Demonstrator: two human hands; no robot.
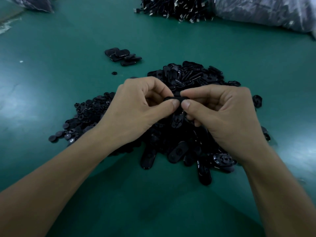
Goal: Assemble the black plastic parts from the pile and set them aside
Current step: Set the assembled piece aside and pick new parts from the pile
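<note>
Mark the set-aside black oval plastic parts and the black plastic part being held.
Set-aside black oval plastic parts [119, 54]: head view, top piece.
Held black plastic part [173, 98]: head view, exposed top edge.

Only the person's hands and forearms are in view. Left hand bare, skin smooth, knuckle ridges and a crease at the thumb base showing on the back. Left thumbnail short, trimmed, plain. Right hand bare too, knuckles rounded, faint tendon lines on the back. Right thumbnail short, plain, same trim. Left forearm bare up to the frame edge, slim, smooth. Right forearm bare up to the frame edge, same build. Wrists bare. Light is dim, so fine detail such as hair or marks cannot be told.
</note>
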